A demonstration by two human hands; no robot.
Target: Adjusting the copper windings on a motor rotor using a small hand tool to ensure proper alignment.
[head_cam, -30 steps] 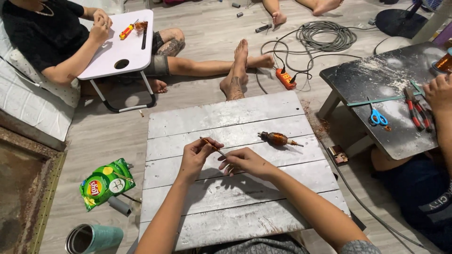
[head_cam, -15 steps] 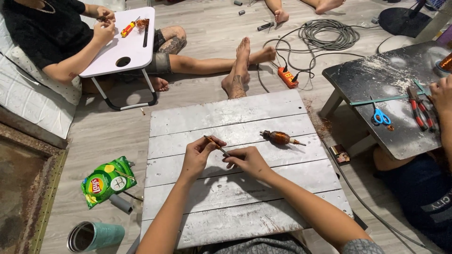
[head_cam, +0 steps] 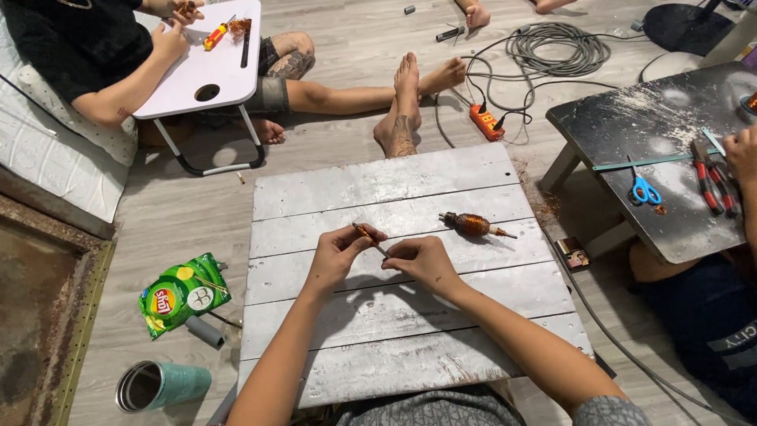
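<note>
Both of my hands meet over the middle of a whitewashed plank board [head_cam: 394, 331]. My left hand [head_cam: 341, 254] pinches a small thin tool with an orange-brown handle [head_cam: 364, 232]. My right hand [head_cam: 422, 260] grips the tool's thin dark tip end beside it. A copper-wound motor armature with a metal shaft [head_cam: 475, 225] lies on the board just beyond my right hand, untouched.
A green snack bag [head_cam: 183, 292], a grey tube [head_cam: 205, 331] and a teal can [head_cam: 162, 385] lie at the left. A seated person works at a white lap table [head_cam: 206, 75]. Another person's hand sits on a dark table [head_cam: 654, 134] with blue scissors [head_cam: 646, 189] and red pliers [head_cam: 710, 185]. An orange power strip [head_cam: 487, 122] and coiled cable [head_cam: 556, 49] lie ahead.
My hands have stayed together over the board, working the small tool with only slight finger shifts. The armature has not moved.
</note>
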